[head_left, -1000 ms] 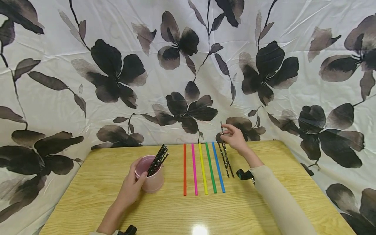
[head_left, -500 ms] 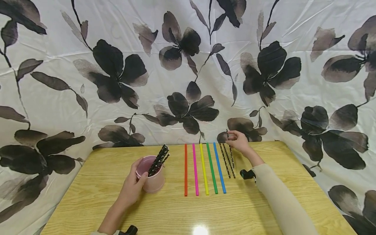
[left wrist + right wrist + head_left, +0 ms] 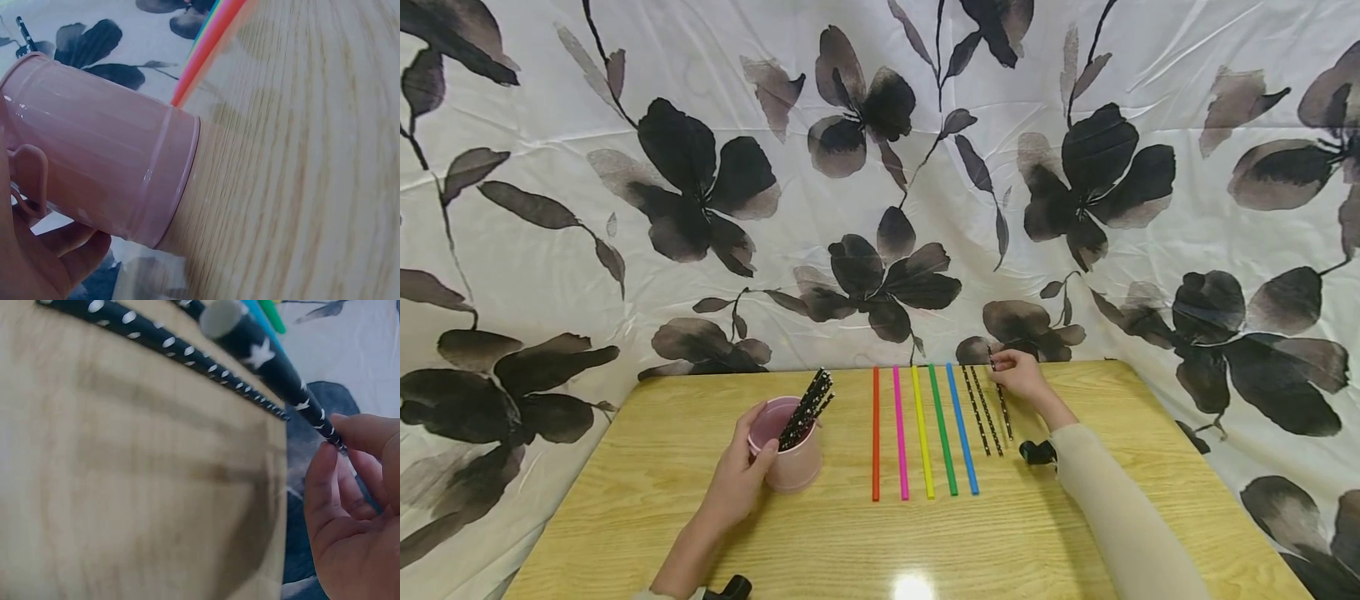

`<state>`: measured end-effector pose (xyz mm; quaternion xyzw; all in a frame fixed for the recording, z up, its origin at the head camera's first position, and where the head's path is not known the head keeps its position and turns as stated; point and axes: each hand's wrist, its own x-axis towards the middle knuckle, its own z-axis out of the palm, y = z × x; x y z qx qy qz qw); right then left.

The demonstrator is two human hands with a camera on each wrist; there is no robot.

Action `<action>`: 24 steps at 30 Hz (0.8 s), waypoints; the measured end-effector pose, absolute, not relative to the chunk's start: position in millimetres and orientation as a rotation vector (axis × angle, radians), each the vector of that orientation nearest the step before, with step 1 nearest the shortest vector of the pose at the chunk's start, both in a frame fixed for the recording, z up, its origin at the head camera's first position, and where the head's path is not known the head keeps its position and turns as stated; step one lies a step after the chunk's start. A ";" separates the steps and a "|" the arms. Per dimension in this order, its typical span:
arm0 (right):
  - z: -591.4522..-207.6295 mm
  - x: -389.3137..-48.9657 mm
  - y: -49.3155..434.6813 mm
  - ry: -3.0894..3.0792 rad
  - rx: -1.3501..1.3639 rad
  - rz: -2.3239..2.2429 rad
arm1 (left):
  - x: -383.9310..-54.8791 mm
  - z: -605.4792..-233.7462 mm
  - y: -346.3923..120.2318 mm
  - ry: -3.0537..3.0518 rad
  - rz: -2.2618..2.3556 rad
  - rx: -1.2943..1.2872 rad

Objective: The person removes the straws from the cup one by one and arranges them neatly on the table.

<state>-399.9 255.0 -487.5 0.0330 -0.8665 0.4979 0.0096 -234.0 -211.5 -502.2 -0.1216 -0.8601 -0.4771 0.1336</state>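
My left hand (image 3: 733, 479) grips a pink cup (image 3: 796, 468) from its left side, thumb near the rim. Several black straws with white marks (image 3: 807, 408) lean out of the cup to the right. In the left wrist view the cup (image 3: 100, 144) shows a small handle beside the fingers. At the table's far edge, my right hand (image 3: 1022, 377) pinches a black straw (image 3: 1003, 410) near its far end. The right wrist view shows white stars on this straw (image 3: 275, 365), its near end raised towards the camera. Two black patterned straws (image 3: 976, 408) lie just left of it.
Between the cup and the black straws, red (image 3: 876, 433), pink (image 3: 900, 433), yellow (image 3: 922, 433), green (image 3: 943, 429) and blue (image 3: 962, 429) straws lie in a row on the wooden table (image 3: 820, 550). A floral cloth (image 3: 880, 192) hangs behind the table.
My right hand has moved right and slightly down with the black straw, from over the other two black straws to their right. The left hand stays on the cup.
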 end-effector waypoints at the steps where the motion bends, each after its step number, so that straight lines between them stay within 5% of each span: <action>1: -489.9 -400.4 255.9 -2.707 0.102 1.544 | -233.8 -501.4 -211.2 -2.491 -1.386 -0.357; 24: -510.9 -400.1 254.1 -2.755 0.087 1.597 | -233.6 -501.5 -210.8 -2.485 -1.388 -0.387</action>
